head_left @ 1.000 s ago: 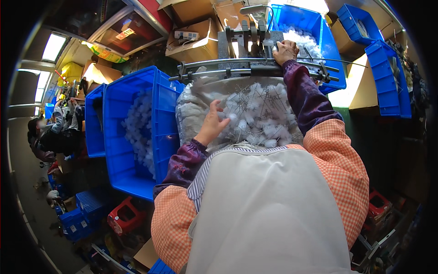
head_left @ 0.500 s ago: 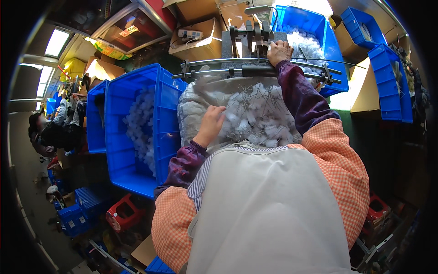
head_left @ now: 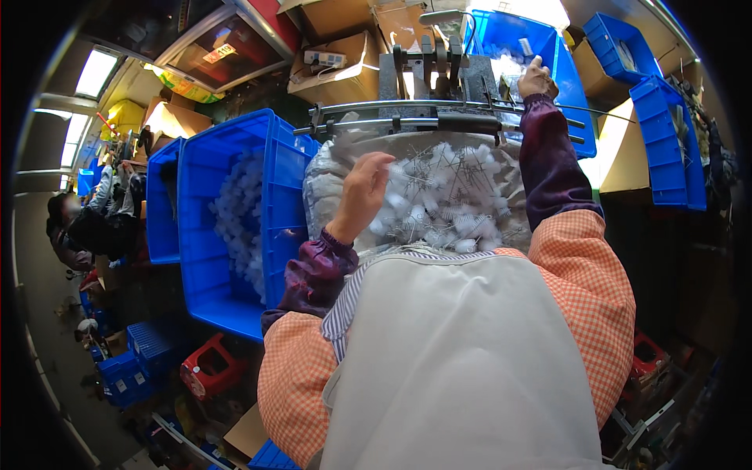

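White parts [head_left: 474,225] are heaped on cloth [head_left: 319,184]; above their left edge the left hand [head_left: 363,194] is held unclenched, fingers loosely bent. Past the rods [head_left: 360,105], the right arm [head_left: 554,157] is outstretched, a pale piece [head_left: 526,47] seen at the fingertips of the right hand [head_left: 537,81] by the far bin [head_left: 576,90]; whether gripped cannot be told.

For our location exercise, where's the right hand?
In the head view, the right hand is at upper right, past the metal rods, by the far blue bin.

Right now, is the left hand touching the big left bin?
Apart: the head view shows pale cloth between the left hand and the big left bin.
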{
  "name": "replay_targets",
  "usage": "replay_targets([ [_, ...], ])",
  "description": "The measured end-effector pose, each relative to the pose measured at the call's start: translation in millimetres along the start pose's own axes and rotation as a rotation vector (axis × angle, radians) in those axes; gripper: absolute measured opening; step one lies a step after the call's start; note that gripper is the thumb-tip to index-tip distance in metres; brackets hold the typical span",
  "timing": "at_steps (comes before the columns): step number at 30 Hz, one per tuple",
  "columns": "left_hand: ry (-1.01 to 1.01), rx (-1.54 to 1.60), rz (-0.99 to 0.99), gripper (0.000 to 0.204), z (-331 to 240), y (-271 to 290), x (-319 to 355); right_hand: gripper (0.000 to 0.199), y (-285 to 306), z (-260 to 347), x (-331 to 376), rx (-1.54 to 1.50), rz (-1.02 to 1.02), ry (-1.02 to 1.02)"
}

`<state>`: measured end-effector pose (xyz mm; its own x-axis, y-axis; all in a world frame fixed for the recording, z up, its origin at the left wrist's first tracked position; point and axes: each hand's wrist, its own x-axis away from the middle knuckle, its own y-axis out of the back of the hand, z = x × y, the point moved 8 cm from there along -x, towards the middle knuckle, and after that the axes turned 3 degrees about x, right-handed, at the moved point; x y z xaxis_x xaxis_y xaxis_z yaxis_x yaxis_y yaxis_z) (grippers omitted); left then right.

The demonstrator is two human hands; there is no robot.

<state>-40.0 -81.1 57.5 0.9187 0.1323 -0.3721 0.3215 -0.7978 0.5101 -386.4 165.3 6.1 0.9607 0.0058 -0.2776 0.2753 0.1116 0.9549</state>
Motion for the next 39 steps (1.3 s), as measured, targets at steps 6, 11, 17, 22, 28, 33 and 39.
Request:
replay_targets([
  [6,-0.09,0.115,-0.128,0.016,-18,-21,-25,0.034,80,127,180,-1.026,0.785,0.897],
  [11,0.104,0.133,-0.154,0.027,-6,-23,-19,0.021,44,127,164,-1.031,0.743,0.772],
  [17,0.339,-0.2,0.075,0.038,96,-50,43,0.02,-24,91,58,-0.293,0.012,0.523],
  [22,0.208,-0.347,0.159,0.02,88,-61,46,0.018,-39,101,50,-0.084,0.005,0.526],
  [28,0.235,-0.122,0.06,0.012,77,-46,34,0.019,-43,103,47,-0.134,0.029,0.555],
  [33,0.292,-0.163,-0.001,0.018,84,-30,35,0.021,-42,105,46,-0.028,0.036,0.516],
  [39,0.274,-0.649,0.198,0.033,75,-36,43,0.018,-43,106,47,-0.111,0.021,0.567],
])
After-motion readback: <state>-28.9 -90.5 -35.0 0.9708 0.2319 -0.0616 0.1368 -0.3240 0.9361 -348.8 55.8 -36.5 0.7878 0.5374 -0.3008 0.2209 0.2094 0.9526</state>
